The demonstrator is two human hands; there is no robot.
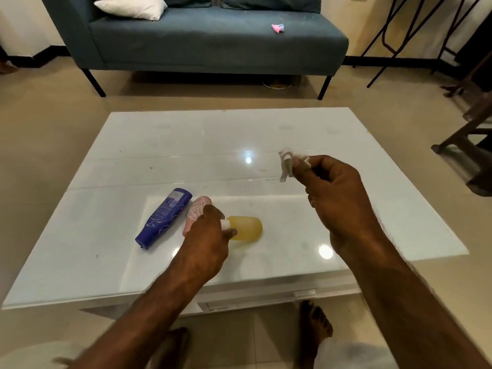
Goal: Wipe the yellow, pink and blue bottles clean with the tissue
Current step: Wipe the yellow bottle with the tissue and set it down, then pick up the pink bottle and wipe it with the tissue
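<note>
tissue [288, 162] pinched in right hand [338, 198] — open table [399, 209] beneath.

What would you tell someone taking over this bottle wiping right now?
Right hand: raised above the white table, pinching the crumpled tissue.
Left hand: closed around the yellow bottle at its white cap end.
The blue bottle, pink bottle and yellow one lie side by side on the table.
Done: cannot tell which are wiped.
Left: bring tissue to yellow bottle, then check the others.
</note>
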